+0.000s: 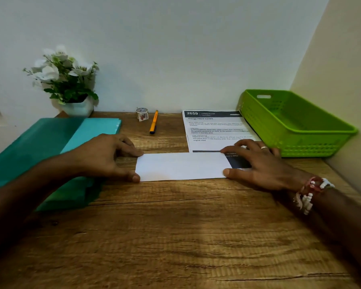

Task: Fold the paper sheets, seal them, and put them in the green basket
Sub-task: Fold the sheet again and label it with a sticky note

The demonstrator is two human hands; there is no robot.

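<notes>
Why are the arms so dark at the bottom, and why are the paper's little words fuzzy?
Head view: the left hand and right hand are lit, but the forearms fall into shadow toward the bottom corners; head view, the white printed sheet has small text too soft to read, only its heading clear; the brown wooden table shows a brighter patch mid-front.

Teal folder (50, 147), orange pen (153, 122), perhaps artificial flowers (65, 80).

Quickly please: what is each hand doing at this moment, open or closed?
Left hand: curled fingertips touch the left edge of the folded paper; grip cannot be told.
Right hand: open, pressing flat on its right end.
</notes>
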